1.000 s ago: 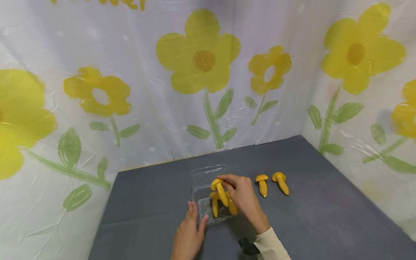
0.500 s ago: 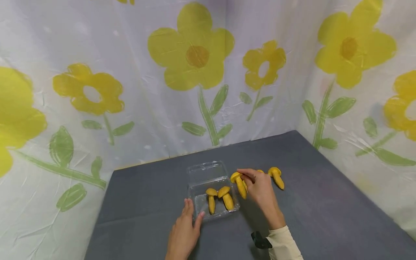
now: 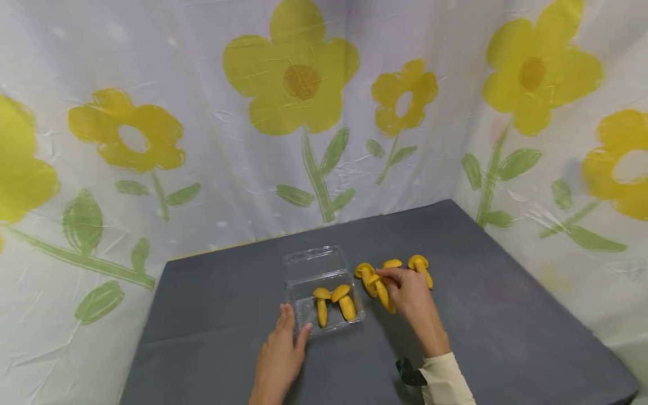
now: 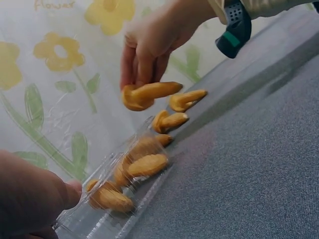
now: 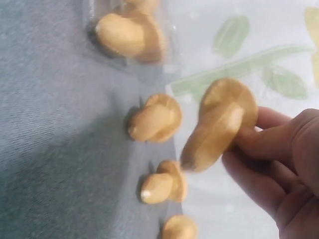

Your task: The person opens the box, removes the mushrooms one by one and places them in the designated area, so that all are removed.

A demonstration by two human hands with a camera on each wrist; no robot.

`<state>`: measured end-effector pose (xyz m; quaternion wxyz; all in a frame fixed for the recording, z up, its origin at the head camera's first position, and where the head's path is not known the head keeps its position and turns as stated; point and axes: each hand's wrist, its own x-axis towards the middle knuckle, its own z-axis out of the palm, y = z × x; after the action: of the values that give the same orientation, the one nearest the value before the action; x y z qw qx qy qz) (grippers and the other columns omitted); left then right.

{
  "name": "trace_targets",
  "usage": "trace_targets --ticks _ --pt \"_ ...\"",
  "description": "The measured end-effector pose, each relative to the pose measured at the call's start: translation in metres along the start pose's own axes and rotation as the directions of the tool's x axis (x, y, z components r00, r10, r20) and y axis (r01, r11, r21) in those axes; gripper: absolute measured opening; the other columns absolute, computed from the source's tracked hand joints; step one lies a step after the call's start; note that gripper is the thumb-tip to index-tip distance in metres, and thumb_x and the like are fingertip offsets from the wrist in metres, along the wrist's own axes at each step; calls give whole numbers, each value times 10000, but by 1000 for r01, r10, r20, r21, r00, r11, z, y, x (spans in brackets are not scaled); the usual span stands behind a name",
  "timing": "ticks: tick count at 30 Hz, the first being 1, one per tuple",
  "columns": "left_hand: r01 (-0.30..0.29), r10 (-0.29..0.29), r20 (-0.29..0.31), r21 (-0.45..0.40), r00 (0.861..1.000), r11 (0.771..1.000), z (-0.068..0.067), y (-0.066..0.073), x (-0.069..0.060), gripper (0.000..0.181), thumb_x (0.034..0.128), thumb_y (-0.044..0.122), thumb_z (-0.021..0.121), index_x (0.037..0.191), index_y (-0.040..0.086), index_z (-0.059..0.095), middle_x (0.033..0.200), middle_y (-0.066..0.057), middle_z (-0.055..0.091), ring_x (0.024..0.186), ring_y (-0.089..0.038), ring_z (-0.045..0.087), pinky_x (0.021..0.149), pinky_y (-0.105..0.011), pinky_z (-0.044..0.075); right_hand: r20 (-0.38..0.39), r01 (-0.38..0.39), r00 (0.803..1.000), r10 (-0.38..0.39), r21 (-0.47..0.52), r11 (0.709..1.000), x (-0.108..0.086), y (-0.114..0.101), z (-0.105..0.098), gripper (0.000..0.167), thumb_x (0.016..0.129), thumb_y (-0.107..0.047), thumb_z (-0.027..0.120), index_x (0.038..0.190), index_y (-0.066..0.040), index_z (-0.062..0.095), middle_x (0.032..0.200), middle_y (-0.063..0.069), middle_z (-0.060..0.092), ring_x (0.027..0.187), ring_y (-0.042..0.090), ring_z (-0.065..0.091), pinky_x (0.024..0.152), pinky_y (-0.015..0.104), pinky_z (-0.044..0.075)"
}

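Observation:
My right hand [image 3: 412, 298] pinches a yellow mushroom [image 3: 385, 296] by its cap, its stem hanging downward. In the left wrist view that held mushroom [image 4: 149, 94] is raised off the table. Just behind it a second mushroom [image 3: 364, 274] lies on the table, and a third mushroom [image 3: 392, 262] is partly hidden by my fingers. A clear plastic box [image 3: 298, 332] lies with its lid [image 3: 314, 260] folded back, two mushrooms [image 3: 346, 304] inside. My left hand [image 3: 280, 357] rests against the box's near left corner, fingers straight along its side and thumb at the front edge.
Another mushroom [image 3: 421, 271] lies farther right, beyond my right hand. A dark grey cloth [image 3: 212, 315] covers the table. White sheets [image 3: 212, 112] painted with yellow flowers hang behind and at the sides.
From above the box, my right hand has moved right with the mushroom, now beside the ones lying on the table. My left hand stays at the box, and the head view has shifted slightly.

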<state>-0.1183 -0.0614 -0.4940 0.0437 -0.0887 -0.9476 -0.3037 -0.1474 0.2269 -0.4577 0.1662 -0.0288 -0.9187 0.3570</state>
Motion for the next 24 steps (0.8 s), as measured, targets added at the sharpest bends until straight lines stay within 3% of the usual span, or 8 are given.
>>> trace_targets --ticks 6,16,24 --pt "10 -10 2 4 1000 1000 1 -2 0 705 1062 377 656 1547 -92 450 1595 -294 424 1319 -520 577 1000 -673 513 86 -8 996 11 -34 999 -6 5 4 238 973 5 740 1166 -100 832 1039 90 812 496 68 515 477 224 420" --pt "8 -8 2 9 1000 1000 0 1 2 699 1064 369 655 1547 -94 450 1590 -296 432 1336 -510 570 1016 -670 506 118 -24 993 29 -45 999 -14 12 5 252 954 21 751 1163 -94 833 1029 78 815 487 87 447 456 220 355" --pt "11 -12 9 11 1000 1000 1 3 2 695 1064 356 656 1549 -94 446 1590 -296 436 1338 -510 568 1004 -674 510 145 -2 989 12 -67 998 -19 17 8 214 942 18 770 1118 -81 841 1047 55 814 713 97 663 592 262 542"
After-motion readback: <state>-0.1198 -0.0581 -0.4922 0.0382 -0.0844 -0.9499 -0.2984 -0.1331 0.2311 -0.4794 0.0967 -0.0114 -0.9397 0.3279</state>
